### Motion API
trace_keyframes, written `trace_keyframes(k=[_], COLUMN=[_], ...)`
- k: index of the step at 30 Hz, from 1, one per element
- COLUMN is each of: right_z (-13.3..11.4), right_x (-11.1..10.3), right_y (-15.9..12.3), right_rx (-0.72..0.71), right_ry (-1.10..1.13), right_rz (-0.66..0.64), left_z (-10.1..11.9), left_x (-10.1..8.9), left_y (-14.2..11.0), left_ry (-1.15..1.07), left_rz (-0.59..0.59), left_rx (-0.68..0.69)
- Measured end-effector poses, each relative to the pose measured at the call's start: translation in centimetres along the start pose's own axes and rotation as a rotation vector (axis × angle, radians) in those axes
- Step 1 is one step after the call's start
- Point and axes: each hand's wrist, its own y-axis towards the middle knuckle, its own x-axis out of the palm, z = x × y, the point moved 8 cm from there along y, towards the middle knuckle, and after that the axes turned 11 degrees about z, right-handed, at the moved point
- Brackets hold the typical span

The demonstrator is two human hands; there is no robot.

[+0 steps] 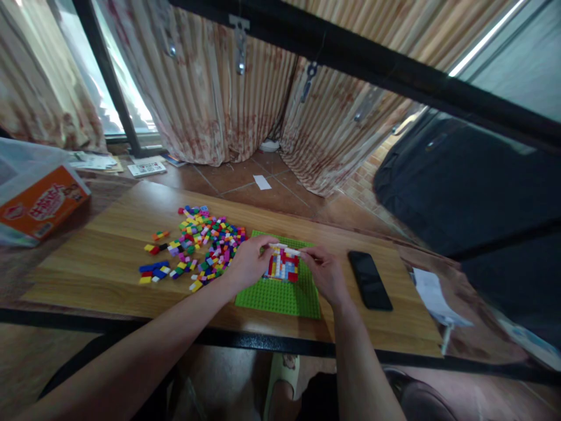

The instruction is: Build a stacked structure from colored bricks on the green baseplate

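A green baseplate (pixel 276 299) lies on the wooden table, carrying a patchwork of red, yellow, white and blue toy bricks (pixel 284 269). Along the far edge of this patchwork is a row of white bricks (pixel 287 249). My left hand (pixel 249 262) pinches the left end of that row with thumb and forefinger. At the right end, the fingers of my right hand (pixel 325 273) are closed on the white bricks too. Whether the white bricks are pressed down or held just above the others, I cannot tell. My fingers cover part of the patchwork's sides.
A heap of loose coloured bricks (pixel 205 240) spreads left of the baseplate. A black phone (pixel 370 280) lies to the right, with white paper (pixel 432 292) beyond it. An orange-labelled plastic container (pixel 44 199) stands far left. A dark metal bar (pixel 350 70) crosses above.
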Motion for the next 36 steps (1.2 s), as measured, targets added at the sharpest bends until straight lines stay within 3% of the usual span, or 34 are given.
trace_keyframes(k=[16, 27, 36], right_z=[0.9, 0.2, 0.5], right_x=[1.0, -1.2, -0.4], right_y=[-0.3, -0.2, -1.2], right_rx=[0.054, 0.091, 0.127], right_ry=[0.065, 0.104, 0.141], right_rz=[-0.082, -0.023, -0.125], left_z=[1.2, 1.1, 1.1], left_x=[-0.1, 0.0, 0.0], left_y=[-0.3, -0.6, -0.8], left_ry=[0.045, 0.044, 0.071], left_rz=[-0.031, -0.035, -0.017], left_rx=[0.122, 0.122, 0.14])
